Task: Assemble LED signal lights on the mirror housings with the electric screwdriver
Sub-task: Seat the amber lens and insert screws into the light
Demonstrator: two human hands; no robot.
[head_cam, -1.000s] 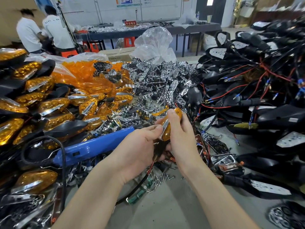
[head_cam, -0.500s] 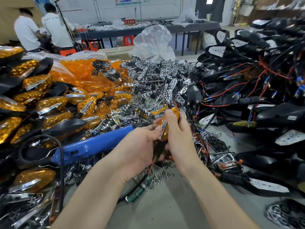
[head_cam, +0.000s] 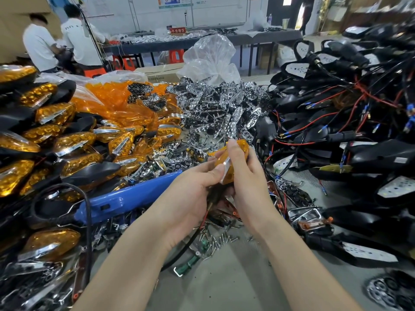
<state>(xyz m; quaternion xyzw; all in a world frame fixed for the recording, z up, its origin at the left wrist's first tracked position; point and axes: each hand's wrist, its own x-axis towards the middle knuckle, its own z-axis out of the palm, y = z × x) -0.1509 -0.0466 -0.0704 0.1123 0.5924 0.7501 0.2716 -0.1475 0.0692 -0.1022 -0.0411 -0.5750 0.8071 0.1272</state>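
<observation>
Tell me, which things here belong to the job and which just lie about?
Job: left hand, right hand, the amber signal light they hold, blue electric screwdriver, loose screws, black mirror housings.
Lying about: clear plastic bag, cardboard box, red stool.

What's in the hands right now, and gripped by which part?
Both hold one amber signal light: right hand wraps its right side, thumb on the lens; left hand pinches its left edge near the chrome strip. The blue electric screwdriver lies unheld.
</observation>
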